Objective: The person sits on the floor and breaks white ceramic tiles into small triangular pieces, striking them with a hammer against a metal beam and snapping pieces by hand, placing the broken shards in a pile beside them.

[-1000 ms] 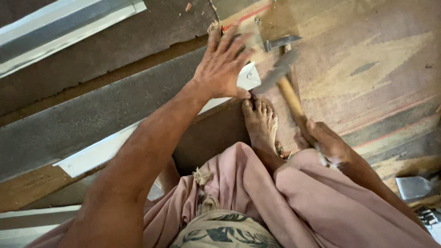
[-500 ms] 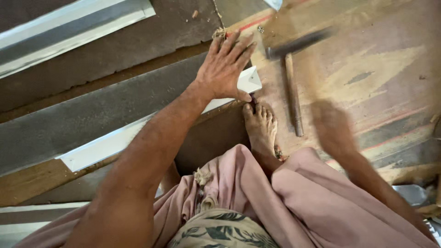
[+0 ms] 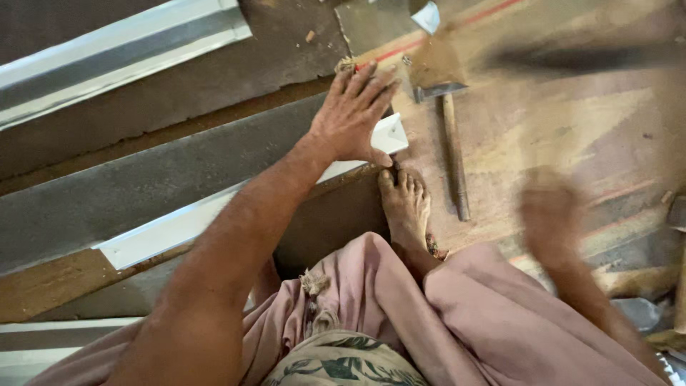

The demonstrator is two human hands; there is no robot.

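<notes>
The left hand (image 3: 354, 114) lay flat, fingers spread, pressing one white metal strip (image 3: 236, 200) onto the wooden board (image 3: 543, 136). One hammer (image 3: 450, 136) lay loose beside one bare foot (image 3: 406, 207). The right hand (image 3: 550, 211) was blurred; its grip could not be told.

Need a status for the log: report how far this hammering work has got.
Done: the hammer lies set down on the wooden board. In hand: the left hand presses flat on the white metal strip at the board's edge; the right hand is blurred and empty. Left: cannot tell; no nail shows.
</notes>
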